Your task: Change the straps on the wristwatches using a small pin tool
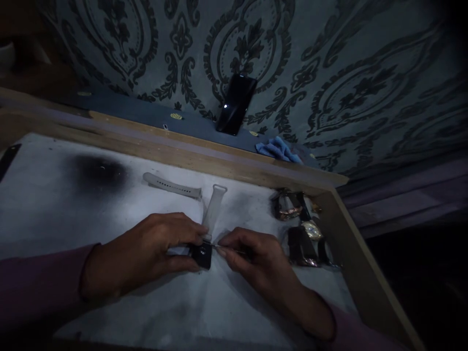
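Note:
In the middle of the white work surface, my left hand (157, 243) is closed on a small black smartwatch body (202, 255), thumb on its near left side and fingers at its top. A pale strap piece with a loop end (215, 207) extends from the watch's far end. A thin metal tool (219, 246) is pinched between the thumb and forefinger of my right hand (256, 253); its tip meets the joint of strap and watch. Its exact kind is hard to see. Behind my left hand lies a second pale strap piece with holes (171, 185), detached.
Several wristwatches (310, 230) lie at the right, beside the raised wooden rim (360, 243). Beyond the back rim, a phone (237, 105) leans against the patterned wall covering (183, 39), with a crumpled blue cloth (278, 148) to its right. The scene is dim.

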The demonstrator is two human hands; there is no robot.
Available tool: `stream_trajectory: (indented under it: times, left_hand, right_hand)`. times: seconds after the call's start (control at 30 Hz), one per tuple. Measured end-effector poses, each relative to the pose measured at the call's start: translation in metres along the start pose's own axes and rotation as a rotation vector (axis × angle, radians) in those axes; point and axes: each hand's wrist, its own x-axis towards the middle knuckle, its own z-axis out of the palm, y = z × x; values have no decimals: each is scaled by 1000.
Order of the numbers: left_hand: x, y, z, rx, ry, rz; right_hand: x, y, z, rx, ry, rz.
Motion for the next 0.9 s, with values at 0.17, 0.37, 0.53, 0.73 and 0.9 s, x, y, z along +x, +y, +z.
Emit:
stream_trajectory:
  times: [0.17, 0.37, 0.53, 0.73, 0.9]
  left_hand:
    - [-1, -2, 1, -4, 13, 23]
    - [-1, -1, 0, 9, -1, 21]
    - [-1, -1, 0, 6, -9, 3]
    - [-1, 0, 0, -11, -16, 10]
    - [-2, -1, 1, 7, -20, 21]
  right_hand:
    - [1, -1, -1, -11, -12, 8]
    - [0, 0, -1, -14, -21, 0]
    - [0, 1, 0, 2, -17, -16]
    - [1, -1, 1, -4, -29, -15]
    - [2, -5, 2, -14, -30, -7]
